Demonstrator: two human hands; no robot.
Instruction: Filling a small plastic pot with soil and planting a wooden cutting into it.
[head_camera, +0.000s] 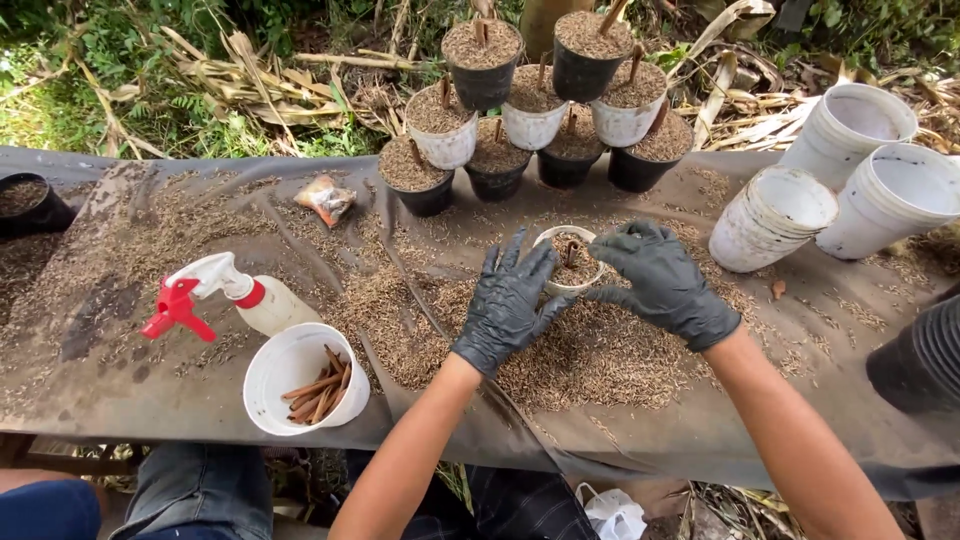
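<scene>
Both forearms reach forward over the tabletop (120, 390). The gloved left hand (507, 305) and right hand (663, 283) flank a small white pot (568, 262) mid-table, fingers spread and curved against its sides, cupping rather than gripping it. The pot holds brown husk and an upright stick. Near left, a white cup (300, 378) holds cut sticks beside a spray bottle (235, 297). Filled pots (535, 105) are stacked far behind.
</scene>
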